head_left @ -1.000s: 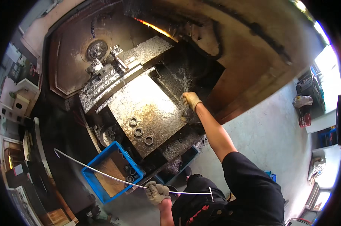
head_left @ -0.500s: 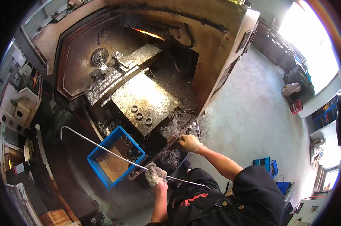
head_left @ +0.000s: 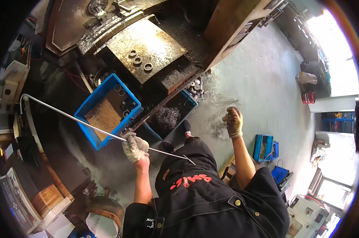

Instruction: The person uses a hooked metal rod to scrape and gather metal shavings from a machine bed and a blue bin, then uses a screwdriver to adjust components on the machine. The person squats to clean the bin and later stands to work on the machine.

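My left hand [head_left: 135, 147], in a greyish work glove, is closed round a long thin metal rod [head_left: 74, 118]. The rod slants from its hooked end at the far left to its other end in front of my dark clothing. It crosses over a blue plastic crate [head_left: 84, 127] holding a brown board [head_left: 104, 115] and several dark metal rings [head_left: 122, 92]. My right hand [head_left: 233, 122], in a soiled glove, is raised over the floor, apart from the machine. Its fingers are curled and darkly stained; what is in them, if anything, is hidden.
Ahead stands an open lathe-like machine with a chip-covered plate [head_left: 142, 41] bearing three rings [head_left: 137, 60]. Beneath its edge, a bin [head_left: 181, 115] contains tangled metal shavings [head_left: 166, 119]. Chips litter the floor [head_left: 262, 83] at right. Small blue crates [head_left: 263, 147] stand beyond my right arm.
My right hand has left the machine's front edge and moved right over the floor. My left hand, still on the rod, has shifted left. The view has tilted down, showing more of the shavings bin.
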The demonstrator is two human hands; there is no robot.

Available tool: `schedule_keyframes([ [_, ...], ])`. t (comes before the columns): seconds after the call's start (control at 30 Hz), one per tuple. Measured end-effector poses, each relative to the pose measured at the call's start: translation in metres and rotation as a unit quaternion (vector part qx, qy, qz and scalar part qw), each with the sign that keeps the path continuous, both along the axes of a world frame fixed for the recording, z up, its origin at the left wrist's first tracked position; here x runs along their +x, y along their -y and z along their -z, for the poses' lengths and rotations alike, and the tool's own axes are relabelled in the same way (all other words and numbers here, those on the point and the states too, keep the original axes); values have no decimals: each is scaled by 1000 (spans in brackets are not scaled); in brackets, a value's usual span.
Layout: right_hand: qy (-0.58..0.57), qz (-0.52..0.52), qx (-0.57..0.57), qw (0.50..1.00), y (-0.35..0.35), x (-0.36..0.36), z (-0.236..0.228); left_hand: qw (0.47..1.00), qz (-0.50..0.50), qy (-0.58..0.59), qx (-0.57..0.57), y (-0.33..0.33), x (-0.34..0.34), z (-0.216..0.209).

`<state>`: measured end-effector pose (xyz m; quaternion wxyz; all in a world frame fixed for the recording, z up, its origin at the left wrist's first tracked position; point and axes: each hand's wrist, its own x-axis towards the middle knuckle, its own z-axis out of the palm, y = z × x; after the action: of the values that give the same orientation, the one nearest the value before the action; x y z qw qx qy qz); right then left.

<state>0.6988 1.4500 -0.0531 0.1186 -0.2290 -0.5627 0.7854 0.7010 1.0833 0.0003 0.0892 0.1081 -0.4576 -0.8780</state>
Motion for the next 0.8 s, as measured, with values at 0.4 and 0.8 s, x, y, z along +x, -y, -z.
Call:
schedule_keyframes([
  [0.4,125,-80,83,985,62,-51,83,999,32,19,-35,-14,13,0],
  [0.8,215,-285,384,852,74,-113,99,996,70,27,-51,-44,1,15],
])
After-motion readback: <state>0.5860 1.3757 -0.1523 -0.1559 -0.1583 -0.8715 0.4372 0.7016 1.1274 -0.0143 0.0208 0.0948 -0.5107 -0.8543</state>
